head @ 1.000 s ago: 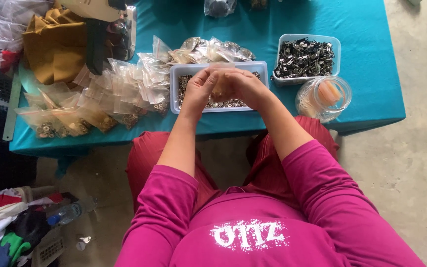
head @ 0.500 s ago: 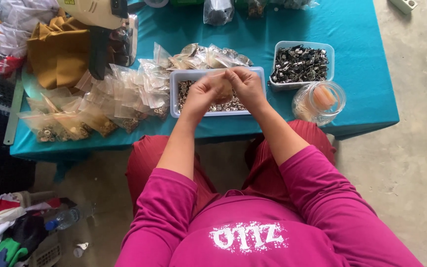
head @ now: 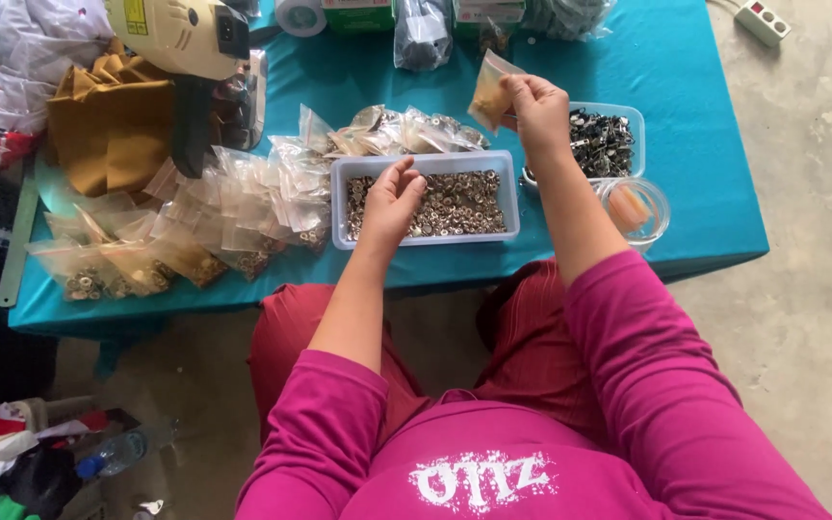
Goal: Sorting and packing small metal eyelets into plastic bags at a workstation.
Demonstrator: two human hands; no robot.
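A teal table point(head: 686, 144) fills the upper part of the view, crowded on its left with small filled bags point(head: 195, 231) and a mustard cloth point(head: 108, 125). At its near edge sits a clear tray point(head: 339, 207) of small metal rings point(head: 464, 202); a second tray point(head: 634, 125) of darker metal parts stands just beyond on the right, with a round lidded tub point(head: 652, 217) beside it.

The person's left hand point(head: 392, 197) dips into the rings, fingers curled loosely; whether it has closed on any cannot be told. The right hand point(head: 536, 111) pinches a small clear bag point(head: 489, 91) by its side, lifted over the gap between the trays.

The bag looks light, thin and floppy, likely slippery, best taken near its open mouth. The rings seem hard and prone to scatter. Free room lies mainly above the trays; the table's near edge is close.
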